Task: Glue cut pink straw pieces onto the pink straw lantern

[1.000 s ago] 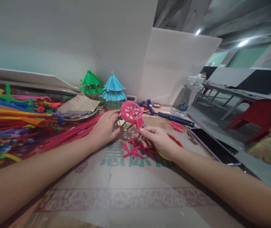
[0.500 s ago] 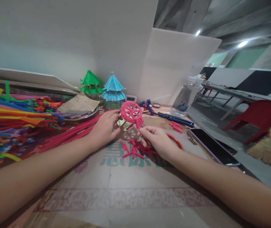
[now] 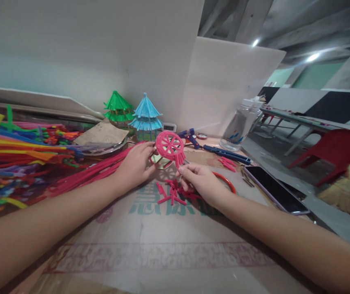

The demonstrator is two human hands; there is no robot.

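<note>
A pink pipe-cleaner wheel [image 3: 170,145] with spokes is held up over the table, with short pink strips along its lower right rim. My left hand [image 3: 136,163] is closed on the frame at its left side. My right hand [image 3: 197,179] pinches at the strips by the lower edge; the fingertips partly hide what is between them. Below lie several cut pink pipe-cleaner pieces [image 3: 171,196]. Orange-handled scissors [image 3: 225,181] rest partly behind my right hand. Long pink pipe cleaners [image 3: 92,173] pass beside my left forearm.
Bundles of coloured pipe cleaners [image 3: 24,151] cover the left side. A green pagoda model [image 3: 118,107] and a blue one [image 3: 146,116] stand behind. Toward the right are a glue gun [image 3: 193,138], a dark blue tool [image 3: 226,154], a water bottle [image 3: 240,124] and a phone [image 3: 275,190].
My right hand has shifted very slightly left along the strips at the wheel's lower edge. The wheel and my left hand stay almost still.
</note>
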